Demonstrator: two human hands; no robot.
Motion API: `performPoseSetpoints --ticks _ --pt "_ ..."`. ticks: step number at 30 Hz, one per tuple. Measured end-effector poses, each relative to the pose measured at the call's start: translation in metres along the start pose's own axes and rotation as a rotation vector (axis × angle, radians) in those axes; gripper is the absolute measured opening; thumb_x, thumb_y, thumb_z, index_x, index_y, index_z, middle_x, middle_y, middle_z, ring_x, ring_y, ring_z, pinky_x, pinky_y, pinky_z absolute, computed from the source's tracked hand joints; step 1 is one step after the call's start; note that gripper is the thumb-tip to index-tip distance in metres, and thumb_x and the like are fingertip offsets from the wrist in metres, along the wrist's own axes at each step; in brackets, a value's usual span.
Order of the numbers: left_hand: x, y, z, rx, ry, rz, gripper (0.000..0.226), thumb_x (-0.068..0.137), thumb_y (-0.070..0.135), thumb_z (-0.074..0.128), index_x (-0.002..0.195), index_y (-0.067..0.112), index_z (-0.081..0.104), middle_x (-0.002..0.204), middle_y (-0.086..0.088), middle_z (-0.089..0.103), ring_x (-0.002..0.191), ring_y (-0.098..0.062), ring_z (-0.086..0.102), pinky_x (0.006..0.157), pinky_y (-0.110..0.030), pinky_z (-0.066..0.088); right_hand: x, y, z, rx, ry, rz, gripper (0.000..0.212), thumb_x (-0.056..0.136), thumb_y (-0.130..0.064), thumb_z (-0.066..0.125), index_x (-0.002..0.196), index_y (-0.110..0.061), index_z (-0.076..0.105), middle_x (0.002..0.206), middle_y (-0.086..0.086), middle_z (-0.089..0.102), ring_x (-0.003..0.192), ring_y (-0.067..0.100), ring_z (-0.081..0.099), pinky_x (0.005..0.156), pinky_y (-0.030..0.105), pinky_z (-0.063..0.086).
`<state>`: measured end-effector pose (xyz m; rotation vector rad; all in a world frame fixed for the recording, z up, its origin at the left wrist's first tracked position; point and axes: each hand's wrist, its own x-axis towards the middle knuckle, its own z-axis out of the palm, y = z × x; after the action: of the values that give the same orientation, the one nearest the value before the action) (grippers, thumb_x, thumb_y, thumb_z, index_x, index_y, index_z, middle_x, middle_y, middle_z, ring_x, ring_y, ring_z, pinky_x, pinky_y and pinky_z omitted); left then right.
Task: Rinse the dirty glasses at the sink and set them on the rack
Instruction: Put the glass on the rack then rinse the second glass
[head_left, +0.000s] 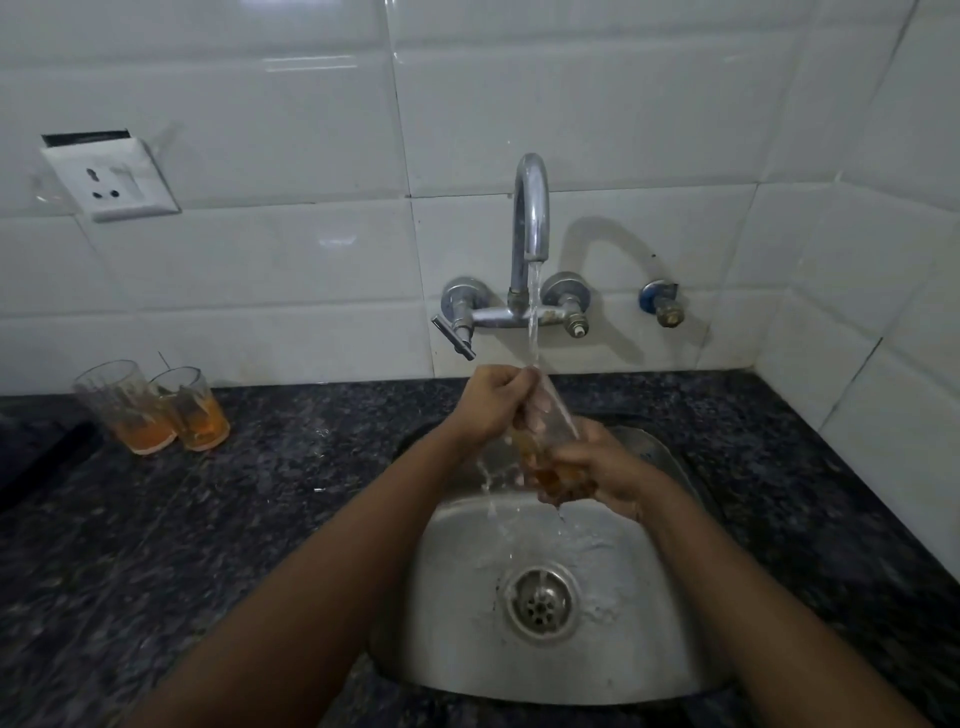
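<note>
Room: white tiled wall, dark speckled counter, steel sink.
Tap: running, stream lands on the rim of the glass.
Glass: held over the sink, tilted, orange dregs at the base.
Right hand: wrapped round the base.
Left hand: clenched at the rim, fingers seem inside, scrubbing.
Waiting: two dirty glasses on the counter, left.
Rack: not visible.
Tip: firm base grip, wet glass is slippery; turn it so water sweeps the dregs, then tip out.
</note>
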<state>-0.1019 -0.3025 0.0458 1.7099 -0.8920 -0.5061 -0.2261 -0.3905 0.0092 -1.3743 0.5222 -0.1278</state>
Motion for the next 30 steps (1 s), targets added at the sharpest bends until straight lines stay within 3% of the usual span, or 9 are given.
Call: performPoseSetpoints --ticks 5,7,12,14,18,22,25,27,30 --pt "0.013 0.002 0.002 0.139 0.009 -0.053 0.042 0.098 0.025 0.044 0.063 0.007 0.059 0.064 -0.014 0.061 0.052 -0.018 0.054 0.065 -0.031 0.050 0.003 0.001 0.033 -1.165 0.552 -0.334 0.076 0.069 -0.033 0.076 0.131 -0.015 0.036 0.116 0.010 0.058 0.101 0.031 0.059 0.075 0.033 0.045" --pt "0.010 0.000 0.000 0.108 0.047 -0.008 0.042 0.097 0.024 0.046 0.060 0.008 0.057 0.060 -0.012 0.061 0.049 -0.017 0.052 0.061 -0.030 0.048 0.002 -0.003 0.031 -0.986 0.426 -0.299 0.074 0.068 -0.028 0.077 0.130 -0.014 0.038 0.109 0.008 0.060 0.094 0.028 0.062 0.069 0.030 0.047" --pt "-0.004 0.008 -0.008 -0.098 -0.062 0.070 0.046 0.096 0.017 0.047 0.051 0.017 0.057 0.050 0.001 0.057 0.040 -0.002 0.047 0.045 -0.013 0.041 -0.002 -0.015 0.004 0.037 -0.101 -0.014 0.047 0.064 -0.007 0.077 0.108 -0.007 0.061 0.087 0.013 0.070 0.076 0.028 0.068 0.067 0.041 0.057" --pt "0.000 0.011 -0.008 -0.048 -0.077 0.039 0.042 0.097 0.020 0.047 0.057 0.011 0.059 0.051 -0.001 0.058 0.042 -0.004 0.051 0.047 -0.014 0.045 0.000 -0.016 0.012 -0.177 0.070 -0.056 0.058 0.056 -0.012 0.081 0.109 -0.009 0.058 0.090 0.011 0.068 0.076 0.024 0.066 0.061 0.033 0.054" --pt "0.010 0.010 -0.001 0.042 -0.041 -0.056 0.043 0.098 0.021 0.044 0.062 0.004 0.063 0.047 -0.001 0.063 0.040 -0.011 0.059 0.050 -0.022 0.053 0.000 -0.014 0.034 -1.121 0.526 -0.267 0.063 0.064 -0.028 0.080 0.113 -0.013 0.043 0.098 0.004 0.060 0.086 0.026 0.061 0.058 0.026 0.040" --pt "0.010 0.009 -0.003 0.061 0.070 0.062 0.042 0.095 0.024 0.051 0.056 0.009 0.060 0.045 -0.001 0.059 0.039 -0.009 0.050 0.049 -0.021 0.046 0.003 -0.016 0.011 -0.352 0.069 -0.165 0.062 0.059 -0.009 0.080 0.114 -0.010 0.051 0.095 0.007 0.066 0.076 0.020 0.065 0.065 0.034 0.055" --pt "0.004 0.013 -0.005 -0.038 -0.020 0.066 0.040 0.096 0.021 0.049 0.058 0.012 0.060 0.045 0.001 0.057 0.036 -0.004 0.047 0.044 -0.015 0.042 0.001 -0.013 -0.001 -0.110 -0.023 -0.060 0.053 0.066 -0.002 0.075 0.115 -0.007 0.054 0.099 0.016 0.067 0.084 0.028 0.067 0.080 0.048 0.053" --pt "0.007 0.017 -0.002 0.090 -0.023 0.061 0.040 0.097 0.023 0.046 0.060 0.013 0.054 0.053 -0.002 0.054 0.042 -0.006 0.050 0.048 -0.017 0.043 0.001 -0.013 0.007 -0.334 0.168 -0.141 0.064 0.062 -0.012 0.079 0.119 -0.008 0.050 0.103 0.014 0.065 0.087 0.029 0.066 0.078 0.048 0.056" --pt "0.014 0.028 0.003 0.285 0.022 0.018 0.043 0.100 0.025 0.037 0.061 0.013 0.052 0.059 -0.003 0.057 0.051 -0.013 0.053 0.056 -0.026 0.048 -0.003 -0.012 0.028 -1.086 0.570 -0.315 0.077 0.070 -0.036 0.075 0.132 -0.011 0.037 0.115 0.011 0.055 0.103 0.032 0.057 0.078 0.039 0.049"
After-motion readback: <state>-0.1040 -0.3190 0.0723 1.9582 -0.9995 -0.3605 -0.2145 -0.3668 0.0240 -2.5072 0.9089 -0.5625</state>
